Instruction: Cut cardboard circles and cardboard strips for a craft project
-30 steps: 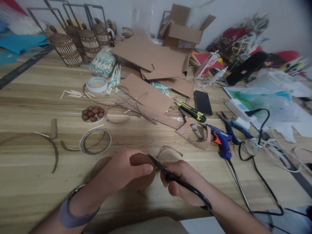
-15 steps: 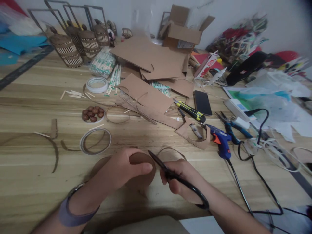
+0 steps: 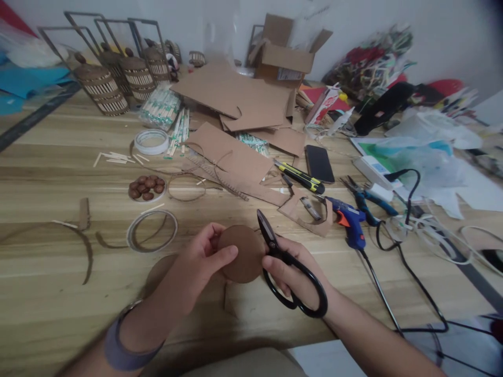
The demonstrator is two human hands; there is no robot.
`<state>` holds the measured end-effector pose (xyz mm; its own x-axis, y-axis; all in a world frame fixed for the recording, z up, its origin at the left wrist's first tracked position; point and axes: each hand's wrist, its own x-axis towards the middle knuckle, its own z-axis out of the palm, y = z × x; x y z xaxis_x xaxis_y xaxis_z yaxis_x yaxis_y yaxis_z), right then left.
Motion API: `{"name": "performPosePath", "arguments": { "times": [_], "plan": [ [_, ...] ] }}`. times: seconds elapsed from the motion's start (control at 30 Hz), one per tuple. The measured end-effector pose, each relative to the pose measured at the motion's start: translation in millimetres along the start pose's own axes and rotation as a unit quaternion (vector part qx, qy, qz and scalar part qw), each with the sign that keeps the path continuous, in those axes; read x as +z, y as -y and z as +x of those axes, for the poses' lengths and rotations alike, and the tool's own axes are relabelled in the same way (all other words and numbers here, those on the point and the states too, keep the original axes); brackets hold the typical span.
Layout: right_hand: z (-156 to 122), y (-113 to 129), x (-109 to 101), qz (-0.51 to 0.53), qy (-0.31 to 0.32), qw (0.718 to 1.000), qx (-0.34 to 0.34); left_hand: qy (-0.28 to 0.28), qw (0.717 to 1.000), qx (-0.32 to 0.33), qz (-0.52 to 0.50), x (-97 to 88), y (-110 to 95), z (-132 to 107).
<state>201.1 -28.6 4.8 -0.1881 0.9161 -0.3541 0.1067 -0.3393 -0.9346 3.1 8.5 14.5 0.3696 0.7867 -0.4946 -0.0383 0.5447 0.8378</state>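
My left hand [image 3: 200,262] pinches a round brown cardboard disc [image 3: 244,254] and holds it tilted up above the wooden table [image 3: 47,173]. My right hand [image 3: 293,269] grips black scissors [image 3: 288,272] by the handles. Their blades point up and away, beside the disc's right edge. Under my left hand another brown cardboard round [image 3: 157,272] lies flat on the table.
Ahead lie cardboard sheets [image 3: 236,97], thin cardboard strips and rings [image 3: 151,230], a dish of brown nuts [image 3: 147,188], a tape roll [image 3: 151,141], a utility knife [image 3: 301,177], a phone [image 3: 319,163], a blue glue gun [image 3: 349,222] with a black cord, pliers [image 3: 369,196] and woven baskets [image 3: 102,89].
The left hand has lifted the disc and turned it up towards me. The scissors have come off the disc's edge, swung upright, and their handles now show. The cut-off curl is gone from view.
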Motion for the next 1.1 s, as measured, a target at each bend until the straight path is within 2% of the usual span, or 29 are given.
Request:
{"name": "performPosePath", "arguments": {
  "times": [0.17, 0.27, 0.37, 0.5, 0.63, 0.77, 0.87, 0.97, 1.03, 1.1],
  "plan": [
    [-1.0, 6.3, 2.2, 0.002, -0.042, 0.999, -0.005, 0.029, 0.997, -0.016, 0.072, 1.9, 0.1, -1.8],
    [-0.9, 7.8, 2.8, -0.016, -0.059, 0.998, -0.020, 0.046, 0.993, -0.005, 0.111, 1.5, 4.8, -1.8],
    [-0.9, 7.2, 2.4, -0.029, -0.064, 0.997, -0.023, 0.084, 0.990, -0.020, 0.114, 1.6, 9.5, -3.6],
    [-0.3, 3.6, 1.3, -0.033, -0.058, 0.998, -0.019, 0.163, 0.983, -0.081, 0.003, 3.3, 11.7, -8.1],
    [2.8, 0.4, 1.9, -0.013, -0.018, 0.999, -0.030, 0.208, 0.950, -0.156, -0.172, 6.0, 13.3, -6.6],
    [6.9, -1.1, 0.9, 0.015, -0.005, 0.999, -0.052, 0.205, 0.938, -0.176, -0.219, 9.7, 12.2, -0.8],
    [9.1, -1.7, -3.2, 0.020, -0.050, 0.996, -0.072, 0.190, 0.935, -0.179, -0.242, 11.0, 6.2, 0.2],
    [10.2, -2.7, -6.5, -0.007, -0.086, 0.994, -0.069, 0.141, 0.935, -0.176, -0.273, 10.3, 1.3, -1.0],
    [10.3, -3.9, -6.7, -0.031, -0.081, 0.994, -0.065, 0.116, 0.936, -0.169, -0.286, 8.8, 1.8, -0.7],
    [10.0, -5.2, -5.6, -0.050, -0.058, 0.995, -0.061, 0.127, 0.937, -0.151, -0.287, 6.3, 3.6, 0.5]
  ]
}}
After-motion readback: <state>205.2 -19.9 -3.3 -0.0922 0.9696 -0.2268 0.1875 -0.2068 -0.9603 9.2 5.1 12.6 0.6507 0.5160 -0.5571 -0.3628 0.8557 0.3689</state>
